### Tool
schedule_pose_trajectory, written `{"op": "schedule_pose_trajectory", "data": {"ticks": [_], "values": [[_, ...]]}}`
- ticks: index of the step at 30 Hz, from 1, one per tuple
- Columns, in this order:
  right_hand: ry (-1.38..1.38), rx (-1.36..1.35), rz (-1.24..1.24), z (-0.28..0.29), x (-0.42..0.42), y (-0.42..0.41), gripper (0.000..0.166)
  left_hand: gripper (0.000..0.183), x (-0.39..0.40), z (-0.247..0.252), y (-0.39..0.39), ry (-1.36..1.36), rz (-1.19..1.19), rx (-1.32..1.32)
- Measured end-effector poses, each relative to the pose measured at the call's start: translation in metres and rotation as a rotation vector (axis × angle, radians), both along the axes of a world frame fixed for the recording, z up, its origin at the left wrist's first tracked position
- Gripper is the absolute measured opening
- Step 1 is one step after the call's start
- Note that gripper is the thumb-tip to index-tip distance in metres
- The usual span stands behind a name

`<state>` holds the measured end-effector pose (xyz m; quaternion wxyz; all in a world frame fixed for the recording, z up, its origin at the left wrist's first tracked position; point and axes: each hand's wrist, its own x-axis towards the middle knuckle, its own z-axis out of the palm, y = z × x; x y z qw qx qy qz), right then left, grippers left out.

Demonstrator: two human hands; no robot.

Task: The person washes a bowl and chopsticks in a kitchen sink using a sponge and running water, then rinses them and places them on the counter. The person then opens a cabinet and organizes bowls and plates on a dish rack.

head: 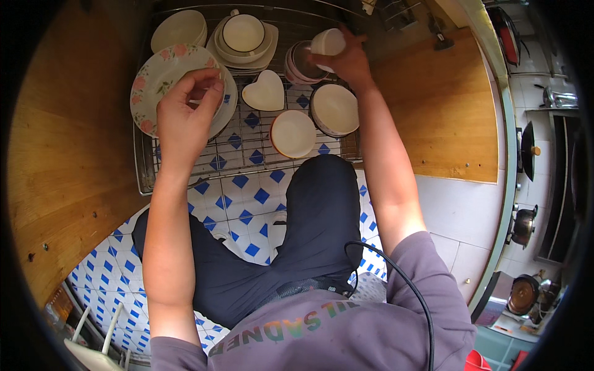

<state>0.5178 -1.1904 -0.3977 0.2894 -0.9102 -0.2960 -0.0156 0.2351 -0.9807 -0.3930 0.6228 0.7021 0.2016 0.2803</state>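
Note:
My right hand [348,58] is shut on a small white bowl [328,44], just above a stack of pink-rimmed bowls [297,65]. My left hand [188,102] hangs over a flower-patterned plate [151,88], its fingers curled; whether it touches anything is unclear. Under that plate lies a larger white plate [230,104]. A heart-shaped white dish [264,91] rests at the middle of the wire rack [218,174]. Nearer to me are an orange-rimmed bowl [293,133] and a dark-rimmed bowl [336,110]. Behind stand a rimmed mug [243,32] on stacked dishes and some nested white bowls [178,30].
Wooden cabinet walls [74,116] close in the pull-out rack on the left and right [436,111]. My knees [325,185] are close to its front edge. A black cable [413,283] crosses my right side. Pans and a pot [524,227] are at the far right.

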Motion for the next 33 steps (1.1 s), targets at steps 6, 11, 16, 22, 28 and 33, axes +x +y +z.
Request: {"op": "schedule_pose_trajectory", "data": {"ticks": [6, 11, 16, 22, 28, 33], "values": [[0.091, -0.141, 0.183, 0.038, -0.084, -0.008, 0.113, 0.023, 0.005, -0.006, 0.01, 0.002, -0.032, 0.008], [0.127, -0.34, 0.332, 0.016, -0.135, -0.011, 0.119, 0.024, 0.014, -0.009, 0.006, 0.027, -0.07, -0.025], [0.208, -0.517, 0.24, 0.015, -0.146, -0.01, 0.116, 0.026, 0.023, -0.019, -0.006, 0.066, -0.162, 0.005], [0.092, -0.038, -0.117, 0.004, -0.123, -0.033, 0.109, 0.029, 0.026, -0.035, -0.039, 0.344, -0.413, 0.317], [0.202, 0.464, -0.335, 0.001, -0.093, -0.057, 0.1, 0.045, 0.03, -0.074, -0.078, 0.492, -0.55, 0.274], [0.222, 0.76, -0.341, -0.005, -0.072, -0.086, 0.078, 0.044, 0.04, -0.12, -0.099, 0.619, -0.478, 0.386]]}}
